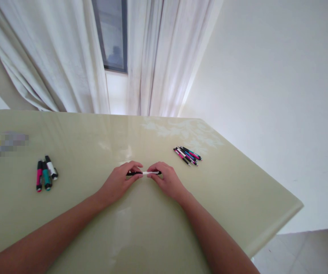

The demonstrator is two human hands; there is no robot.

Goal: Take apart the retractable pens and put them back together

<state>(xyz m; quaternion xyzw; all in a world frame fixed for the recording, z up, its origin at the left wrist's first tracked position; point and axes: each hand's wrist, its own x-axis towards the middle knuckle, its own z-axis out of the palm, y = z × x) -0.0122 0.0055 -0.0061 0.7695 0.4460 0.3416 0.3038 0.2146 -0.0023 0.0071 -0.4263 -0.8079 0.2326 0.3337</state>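
Observation:
Between my two hands is a slim white pen (145, 173) with black ends, held level above or on the table; I cannot tell which. My left hand (121, 178) pinches its black end between thumb and fingers. At the other end, my right hand (168, 178) grips the white barrel near its black tip. To the right of my right hand lies a loose pile of pens (187, 155) in pink, white, blue, purple and teal with black parts.
Thick markers lie together at the left: a pink one (39, 177), a teal one (46, 177) and a white one (50, 167). A blurred-out item (4, 142) is at the far left. The pale green table (118, 236) has its right edge by a white wall.

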